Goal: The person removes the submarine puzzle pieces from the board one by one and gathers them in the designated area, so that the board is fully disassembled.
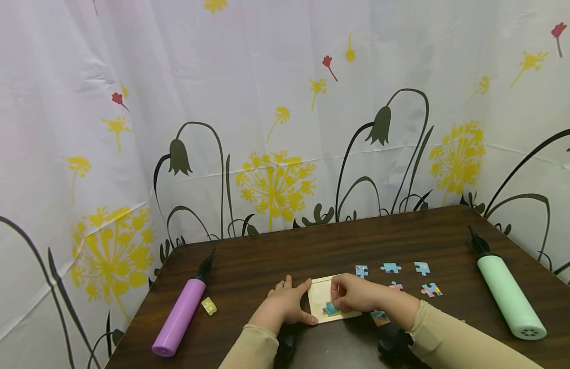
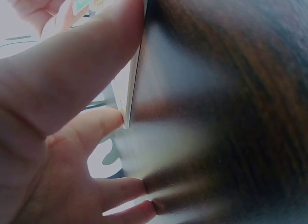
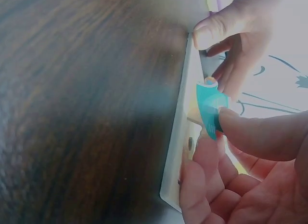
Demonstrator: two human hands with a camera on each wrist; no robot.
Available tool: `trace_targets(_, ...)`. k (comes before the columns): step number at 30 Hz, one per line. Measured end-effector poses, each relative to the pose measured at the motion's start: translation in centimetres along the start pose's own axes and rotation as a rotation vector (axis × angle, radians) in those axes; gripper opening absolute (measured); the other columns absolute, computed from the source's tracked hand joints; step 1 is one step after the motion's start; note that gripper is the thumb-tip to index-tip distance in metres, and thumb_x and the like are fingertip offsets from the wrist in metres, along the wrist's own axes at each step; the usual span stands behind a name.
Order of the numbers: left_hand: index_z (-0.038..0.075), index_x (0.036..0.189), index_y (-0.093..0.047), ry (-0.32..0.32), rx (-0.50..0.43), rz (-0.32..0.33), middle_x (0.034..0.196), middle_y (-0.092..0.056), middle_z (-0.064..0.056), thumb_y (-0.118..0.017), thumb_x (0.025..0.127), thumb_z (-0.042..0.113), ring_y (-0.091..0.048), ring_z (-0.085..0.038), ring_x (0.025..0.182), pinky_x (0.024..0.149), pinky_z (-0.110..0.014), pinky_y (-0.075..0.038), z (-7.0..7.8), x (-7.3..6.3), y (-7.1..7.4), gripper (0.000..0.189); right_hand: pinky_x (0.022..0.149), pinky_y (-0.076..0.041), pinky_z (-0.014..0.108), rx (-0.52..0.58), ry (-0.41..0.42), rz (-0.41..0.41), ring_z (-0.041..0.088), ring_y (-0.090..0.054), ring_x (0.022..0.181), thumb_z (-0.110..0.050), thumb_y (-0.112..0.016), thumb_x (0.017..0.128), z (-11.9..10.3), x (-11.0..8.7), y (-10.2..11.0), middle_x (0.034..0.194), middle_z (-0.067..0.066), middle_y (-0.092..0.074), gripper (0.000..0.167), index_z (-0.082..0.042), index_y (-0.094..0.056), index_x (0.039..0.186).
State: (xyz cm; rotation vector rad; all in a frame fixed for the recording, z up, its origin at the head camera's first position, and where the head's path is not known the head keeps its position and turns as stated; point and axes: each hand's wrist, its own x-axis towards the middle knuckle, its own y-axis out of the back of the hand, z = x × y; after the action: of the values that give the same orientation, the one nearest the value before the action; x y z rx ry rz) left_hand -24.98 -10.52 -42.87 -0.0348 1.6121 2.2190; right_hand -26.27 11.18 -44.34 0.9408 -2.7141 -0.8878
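Note:
My right hand (image 1: pixel 358 292) pinches a teal jigsaw piece (image 3: pixel 208 106) between thumb and fingers, tilted over a pale wooden puzzle tray (image 1: pixel 320 293). In the right wrist view the thumb lies on the piece's face and the other fingers are curled behind and below it. Spread fairly straight, my left hand (image 1: pixel 287 302) touches the tray's left side, thumb at the near corner and index finger farther up the edge. The left wrist view shows the index fingertip against a corner of the tray (image 2: pixel 128 101). My right hand hides part of the tray.
To the right lie loose jigsaw pieces: blue ones (image 1: pixel 391 268), a multicoloured one (image 1: pixel 431 290) and an orange-brown one (image 1: pixel 380 318) near my right wrist. A purple hand pump (image 1: pixel 181 318) and a small yellow block (image 1: pixel 209 306) are at left; a mint-green pump (image 1: pixel 510 297) lies at right.

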Motion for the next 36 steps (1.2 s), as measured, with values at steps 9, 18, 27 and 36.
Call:
trace_targets(9,0.021,0.152,-0.043,-0.002,0.007,-0.008,0.154,-0.024,-0.033,-0.086,0.072,0.047,-0.025,-0.052,0.139,0.106,-0.065,-0.027,0.0,0.0,0.0,0.095,0.055,-0.049,0.032,0.099,-0.011,-0.006,0.017,-0.055,0.063,0.002,-0.069,0.09,-0.4,-0.7,1.0,0.074,0.006,-0.057,0.012,-0.003,-0.059,0.085)
trace_targets(18,0.021,0.152,-0.043,-0.008,0.019,-0.001,0.153,-0.025,-0.032,-0.086,0.072,0.047,-0.025,-0.052,0.139,0.106,-0.064,-0.026,0.2,-0.1,0.1,0.094,0.05,-0.042,0.029,0.117,0.015,0.022,0.019,-0.05,0.058,-0.002,-0.067,0.092,-0.1,-3.1,4.3,0.07,0.004,-0.056,0.009,-0.002,-0.059,0.088)
trace_targets(27,0.02,0.152,-0.043,-0.001,0.012,-0.006,0.153,-0.024,-0.033,-0.086,0.072,0.046,-0.024,-0.052,0.139,0.106,-0.064,-0.027,0.0,-0.2,0.0,0.095,0.05,-0.039,0.027,0.12,-0.019,-0.012,0.014,-0.045,0.056,-0.004,-0.068,0.092,2.3,-7.3,7.8,0.069,0.003,-0.056,0.008,-0.001,-0.061,0.088)
trace_targets(36,0.02,0.152,-0.042,-0.01,0.02,-0.003,0.153,-0.024,-0.034,-0.086,0.072,0.047,-0.025,-0.052,0.139,0.107,-0.063,-0.026,0.0,0.0,0.0,0.095,0.053,-0.043,0.027,0.145,-0.053,-0.048,0.012,-0.049,0.06,0.0,-0.068,0.089,5.4,-10.5,8.9,0.074,0.005,-0.058,0.006,0.001,-0.062,0.088)
